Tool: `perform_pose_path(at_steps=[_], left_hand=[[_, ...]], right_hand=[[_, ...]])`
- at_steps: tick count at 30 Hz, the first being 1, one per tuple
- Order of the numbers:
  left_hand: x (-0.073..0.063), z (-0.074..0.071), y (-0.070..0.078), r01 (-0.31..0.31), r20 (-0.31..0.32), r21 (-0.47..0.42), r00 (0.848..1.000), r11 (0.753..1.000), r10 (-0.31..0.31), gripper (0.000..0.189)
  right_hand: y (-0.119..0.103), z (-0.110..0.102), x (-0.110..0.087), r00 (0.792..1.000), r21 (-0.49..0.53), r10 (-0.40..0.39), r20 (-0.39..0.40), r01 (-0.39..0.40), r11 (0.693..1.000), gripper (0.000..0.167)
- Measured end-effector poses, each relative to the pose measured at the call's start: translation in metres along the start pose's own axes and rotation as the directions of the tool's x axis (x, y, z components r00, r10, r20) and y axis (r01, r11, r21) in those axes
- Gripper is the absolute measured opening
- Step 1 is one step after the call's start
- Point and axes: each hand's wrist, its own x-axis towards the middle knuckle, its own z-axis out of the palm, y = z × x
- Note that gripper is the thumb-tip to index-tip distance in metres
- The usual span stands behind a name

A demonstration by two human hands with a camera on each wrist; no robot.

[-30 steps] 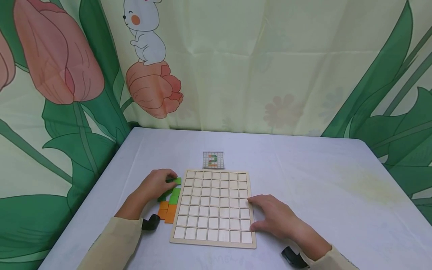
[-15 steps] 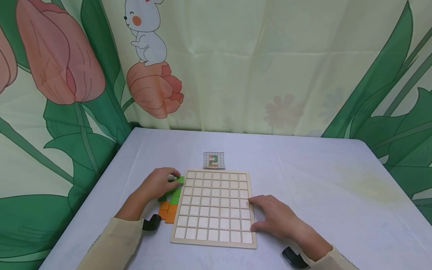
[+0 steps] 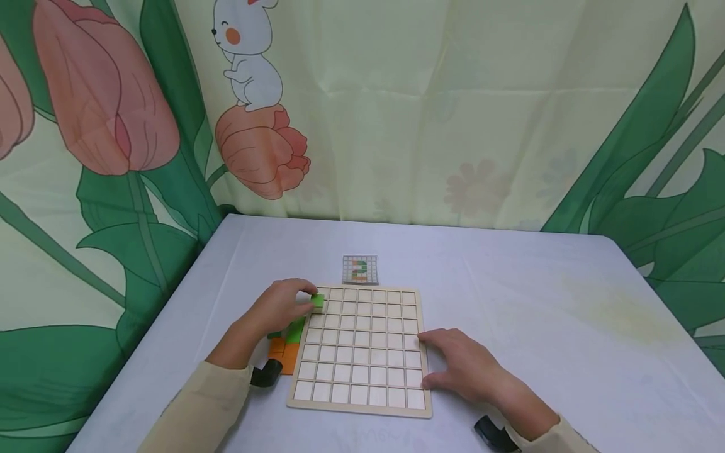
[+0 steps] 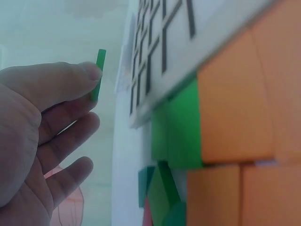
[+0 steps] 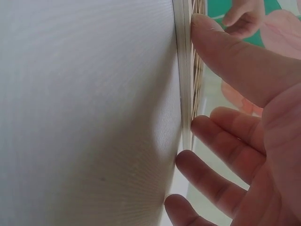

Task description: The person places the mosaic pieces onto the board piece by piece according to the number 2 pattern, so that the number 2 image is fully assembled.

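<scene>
My left hand [image 3: 283, 305] pinches a light green square tile [image 3: 318, 302] between thumb and fingers, over the top left corner of a wooden grid board [image 3: 362, 411]. In the left wrist view the green tile [image 4: 100, 61] appears edge-on at the thumb tip, raised off the table, while the other fingers spread loosely. My right hand [image 3: 461, 365] rests at the board's right edge, its thumb and fingertips touching the frame. From the right wrist, the thumb [image 5: 225, 52] lies against the rim with the fingers extended. The grid cells hold no coloured pieces.
Left of the board lie orange tiles [image 3: 290, 360] and green tiles [image 3: 295, 331], partly behind my left forearm. The left wrist view also shows a dark green piece [image 4: 162, 193] there. A small pattern card [image 3: 360, 269] lies beyond the board's far edge. A printed curtain hangs behind the white table.
My left hand has moved right with the green tile, from beside the board to over its top left corner. The right hand has stayed at the board's edge.
</scene>
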Motion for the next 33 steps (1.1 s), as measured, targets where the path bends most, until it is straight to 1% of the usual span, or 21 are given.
perform_pose_path(at_steps=[5, 10, 14, 21, 28, 33], left_hand=[[0.004, 0.002, 0.008, -0.02, 0.002, 0.013, 1.0, 1.0, 0.02, 0.027], [0.009, 0.006, 0.011, -0.035, 0.013, 0.011, 0.999, 0.999, 0.035, 0.027], [0.01, 0.011, 0.013, -0.039, 0.023, -0.008, 0.999, 0.999, 0.039, 0.025], [0.01, 0.021, 0.015, -0.102, -0.006, -0.026, 0.995, 0.994, 0.102, 0.022], [0.016, 0.027, 0.021, -0.103, -0.001, -0.009, 0.995, 0.995, 0.103, 0.021], [0.018, 0.031, 0.022, -0.125, -0.007, -0.018, 0.992, 0.992, 0.125, 0.021]], right_hand=[[0.0, 0.0, 0.0, 1.0, 0.007, 0.015, 0.001, -0.015, 1.0, 0.071], [0.0, 0.0, 0.0, 1.0, 0.008, 0.014, -0.001, -0.014, 1.0, 0.07], [0.0, 0.0, -0.002, 1.0, 0.019, 0.006, -0.003, -0.006, 1.0, 0.069], [0.0, 0.001, -0.003, 1.0, 0.014, -0.001, -0.002, 0.001, 1.0, 0.069], [0.0, 0.0, -0.002, 1.0, -0.001, -0.006, -0.002, 0.006, 1.0, 0.068], [0.0, -0.001, -0.002, 1.0, 0.009, -0.004, -0.001, 0.004, 1.0, 0.069]])
